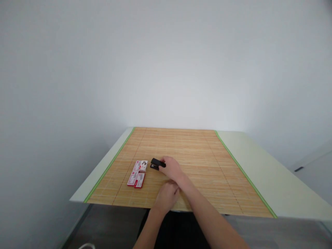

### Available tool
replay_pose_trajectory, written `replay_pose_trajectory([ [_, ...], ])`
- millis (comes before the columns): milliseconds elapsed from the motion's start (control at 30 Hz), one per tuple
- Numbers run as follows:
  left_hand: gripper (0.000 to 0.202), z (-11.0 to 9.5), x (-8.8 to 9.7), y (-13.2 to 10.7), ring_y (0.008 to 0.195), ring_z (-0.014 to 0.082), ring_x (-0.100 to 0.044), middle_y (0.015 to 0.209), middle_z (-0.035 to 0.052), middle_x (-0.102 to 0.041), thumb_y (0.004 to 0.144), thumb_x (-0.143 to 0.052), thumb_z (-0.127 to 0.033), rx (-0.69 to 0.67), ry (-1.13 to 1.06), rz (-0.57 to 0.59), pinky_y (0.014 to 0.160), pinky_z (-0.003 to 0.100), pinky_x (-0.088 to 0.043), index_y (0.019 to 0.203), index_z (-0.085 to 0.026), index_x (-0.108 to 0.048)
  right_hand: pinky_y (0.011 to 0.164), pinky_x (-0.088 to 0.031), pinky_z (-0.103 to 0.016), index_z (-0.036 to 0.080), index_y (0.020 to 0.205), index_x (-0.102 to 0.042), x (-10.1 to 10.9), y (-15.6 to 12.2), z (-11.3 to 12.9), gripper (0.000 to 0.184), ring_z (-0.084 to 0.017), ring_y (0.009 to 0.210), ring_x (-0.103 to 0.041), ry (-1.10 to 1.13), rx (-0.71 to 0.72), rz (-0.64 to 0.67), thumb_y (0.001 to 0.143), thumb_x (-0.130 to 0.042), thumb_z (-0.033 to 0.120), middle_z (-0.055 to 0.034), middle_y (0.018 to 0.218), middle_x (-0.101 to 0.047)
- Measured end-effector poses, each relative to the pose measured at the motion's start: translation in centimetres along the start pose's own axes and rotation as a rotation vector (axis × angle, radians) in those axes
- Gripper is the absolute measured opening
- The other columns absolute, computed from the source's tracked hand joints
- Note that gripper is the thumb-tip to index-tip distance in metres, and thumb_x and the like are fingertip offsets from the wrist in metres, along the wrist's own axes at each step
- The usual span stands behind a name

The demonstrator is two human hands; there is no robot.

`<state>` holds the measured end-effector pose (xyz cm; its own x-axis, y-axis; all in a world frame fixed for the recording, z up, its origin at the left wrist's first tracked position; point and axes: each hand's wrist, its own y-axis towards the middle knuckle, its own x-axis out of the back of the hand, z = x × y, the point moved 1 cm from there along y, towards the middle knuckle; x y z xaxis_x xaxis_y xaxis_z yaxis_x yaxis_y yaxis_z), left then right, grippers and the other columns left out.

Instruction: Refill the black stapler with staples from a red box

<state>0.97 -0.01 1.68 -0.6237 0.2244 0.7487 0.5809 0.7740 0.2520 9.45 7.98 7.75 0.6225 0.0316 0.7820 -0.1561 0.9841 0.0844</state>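
My right hand (171, 167) is closed round the rear part of a black stapler (157, 163). The stapler's front end points left, over the bamboo mat. Below it, close to the mat's near edge, my left hand (166, 195) rests with its fingers curled in. Whatever those fingers hold, if anything, is hidden. The right wrist lies just above and beside the left hand, seemingly touching it. Left of the stapler are several small red-and-white boxes (139, 180), grouped together. One white box (143, 165) with a dark picture printed on it stands nearest to the stapler.
A bamboo mat (186, 148) with green edging covers the middle of the white table (269, 173). A white wall (176, 69) rises behind the table, and another runs along the left. The grey floor (109, 224) shows below the near edge, with part of a white cable at lower left.
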Motion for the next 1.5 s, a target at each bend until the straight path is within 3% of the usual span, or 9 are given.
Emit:
replay_pose_trajectory([
  [167,0.043,-1.8,1.7,0.0,0.116,0.0209,-0.065,0.120,0.0052,-0.073,0.094,-0.043,-0.007,0.016,-0.116,-0.195,0.106,0.041,-0.053,0.119,-0.025,-0.072,0.105,-0.045,-0.037,0.025,0.124,-0.072,5.0,-1.8,-5.3,0.036,-0.025,0.119,-0.064,-0.022,0.103,0.023,0.089,-0.068,0.025,-0.0078,0.126,-0.073],
  [267,0.038,-2.0,2.3,-0.1,0.115,0.0236,-0.062,0.118,0.0064,-0.071,0.096,-0.045,-0.009,0.094,-0.018,-0.344,0.104,0.045,-0.051,0.118,-0.025,-0.072,0.106,-0.045,-0.038,0.026,0.125,-0.074,6.8,-3.4,-7.3,0.036,-0.025,0.119,-0.065,-0.023,0.140,0.047,0.089,-0.068,0.025,-0.0068,0.127,-0.074],
  [367,0.037,-2.3,2.2,-0.2,0.121,0.0263,-0.057,0.129,0.0068,-0.066,0.097,-0.050,-0.015,0.142,0.149,-0.377,0.107,0.048,-0.048,0.127,-0.027,-0.068,0.107,-0.045,-0.038,0.029,0.127,-0.073,7.4,-4.5,-7.9,0.038,-0.025,0.120,-0.065,-0.016,0.170,0.062,0.090,-0.067,0.027,-0.0046,0.130,-0.073],
  [567,0.042,-3.0,1.6,-0.1,0.123,0.0303,-0.052,0.135,0.0092,-0.060,0.098,-0.054,-0.023,0.200,0.379,-0.351,0.105,0.051,-0.044,0.138,-0.030,-0.063,0.105,-0.046,-0.037,0.030,0.126,-0.074,7.6,-4.8,-7.6,0.038,-0.024,0.118,-0.066,-0.020,0.182,0.069,0.089,-0.067,0.026,-0.0039,0.128,-0.074],
  [767,0.048,-3.5,1.1,-0.4,0.125,0.0349,-0.049,0.139,0.0113,-0.057,0.097,-0.052,-0.026,0.243,0.370,-0.335,0.109,0.057,-0.038,0.144,-0.030,-0.060,0.091,-0.048,-0.032,0.027,0.108,-0.079,7.8,-4.0,-6.7,0.028,-0.023,0.102,-0.069,-0.045,0.163,0.064,0.082,-0.072,0.023,-0.0025,0.112,-0.077],
  [1000,0.040,-3.9,1.1,-0.7,0.127,0.0389,-0.045,0.140,0.0120,-0.057,0.093,-0.058,-0.027,0.257,0.386,-0.332,0.113,0.065,-0.031,0.132,-0.028,-0.067,0.091,-0.044,-0.034,0.023,0.092,-0.077,5.4,-2.8,-3.1,0.018,-0.023,0.099,-0.063,-0.078,0.128,-0.055,0.078,-0.081,0.034,-0.0043,0.098,-0.072],
  [1133,0.049,-3.7,1.0,-0.7,0.129,0.0390,-0.044,0.144,0.0110,-0.055,0.093,-0.058,-0.028,0.261,0.374,-0.327,0.114,0.065,-0.029,0.141,-0.031,-0.060,0.094,-0.044,-0.035,0.023,0.091,-0.076,7.0,-3.4,-2.7,0.012,-0.023,0.103,-0.060,-0.062,0.129,-0.154,0.083,-0.073,0.031,-0.0057,0.103,-0.069],
  [1333,0.059,-3.3,0.7,-0.8,0.130,0.0387,-0.043,0.145,0.0117,-0.055,0.093,-0.058,-0.029,0.242,0.415,-0.329,0.114,0.065,-0.029,0.151,-0.032,-0.051,0.081,-0.050,-0.034,0.023,0.095,-0.077,10.9,-6.3,-8.0,0.022,-0.021,0.087,-0.061,0.362,-0.076,-0.421,0.082,-0.067,0.037,-0.0059,0.102,-0.069],
  [1500,0.060,-3.6,0.9,-0.8,0.129,0.0370,-0.045,0.143,0.0109,-0.056,0.092,-0.058,-0.026,0.236,0.385,-0.354,0.114,0.062,-0.033,0.151,-0.032,-0.051,0.060,-0.050,-0.031,0.020,0.101,-0.074,10.0,-9.2,-12.9,0.039,-0.022,0.075,-0.063,0.550,-0.258,-0.487,0.087,-0.051,0.048,-0.0064,0.089,-0.070],
])
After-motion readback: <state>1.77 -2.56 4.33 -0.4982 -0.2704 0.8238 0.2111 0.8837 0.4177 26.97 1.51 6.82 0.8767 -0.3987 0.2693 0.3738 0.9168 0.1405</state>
